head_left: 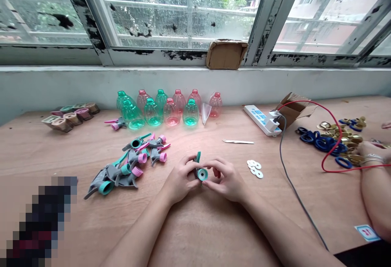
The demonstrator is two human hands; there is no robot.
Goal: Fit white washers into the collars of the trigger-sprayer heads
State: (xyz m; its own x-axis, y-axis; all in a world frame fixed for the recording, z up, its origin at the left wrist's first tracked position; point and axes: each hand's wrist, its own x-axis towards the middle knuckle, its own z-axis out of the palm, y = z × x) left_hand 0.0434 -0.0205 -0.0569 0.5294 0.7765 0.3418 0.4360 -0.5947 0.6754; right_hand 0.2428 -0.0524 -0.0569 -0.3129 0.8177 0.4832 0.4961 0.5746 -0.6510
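Grey-and-teal plastic spray head (200, 170) between the hands, clamped in left hand (182, 178); round teal collar (202, 174) faces wearer, lever (198, 156) points away. Right hand (225, 178) curls beside collar (contact: can't tell), flat white rings (259, 174) to its right.

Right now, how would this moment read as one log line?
left hand: holds spray head; right hand: at its teal collar, grip unclear; right side: white discs, tweezers; beyond: green bottles, pink bottles
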